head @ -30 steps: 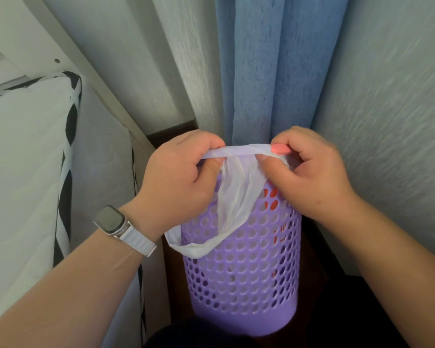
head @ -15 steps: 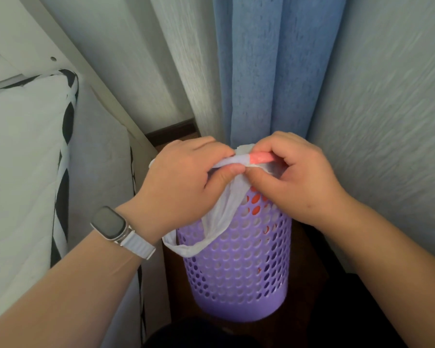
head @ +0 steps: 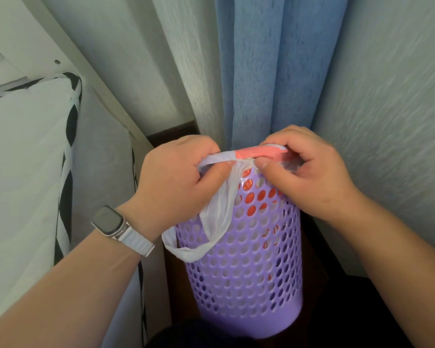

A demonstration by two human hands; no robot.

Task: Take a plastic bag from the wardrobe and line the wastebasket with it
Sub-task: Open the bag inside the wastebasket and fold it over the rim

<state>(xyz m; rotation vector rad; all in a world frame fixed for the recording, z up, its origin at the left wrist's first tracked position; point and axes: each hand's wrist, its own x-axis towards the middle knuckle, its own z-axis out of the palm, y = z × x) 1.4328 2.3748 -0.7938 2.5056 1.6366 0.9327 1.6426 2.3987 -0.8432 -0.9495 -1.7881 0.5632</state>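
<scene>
A purple perforated wastebasket (head: pixel 246 280) stands on the dark floor in the corner. A thin white plastic bag (head: pixel 220 209) with a pink printed band sits inside it; red print shows through the holes. Both hands pinch the bag's top edge above the near rim. My left hand (head: pixel 178 182), with a watch on its wrist, grips the white part at the left. My right hand (head: pixel 304 169) grips the pink band at the right. One bag handle hangs as a loop down the basket's outside front. The rim itself is mostly hidden by my hands.
A blue curtain (head: pixel 274 79) hangs right behind the basket. Textured wallpapered walls (head: pixel 392 116) close in at right and back. A white mattress with black-and-white trim (head: pixel 28 159) and a white bed frame stand tight against the left. Dark floor (head: pixel 317 272) shows around the basket.
My hands drew close together over the rim half a second ago and have spread a little apart again, stretching the bag's edge. The basket has stayed in place.
</scene>
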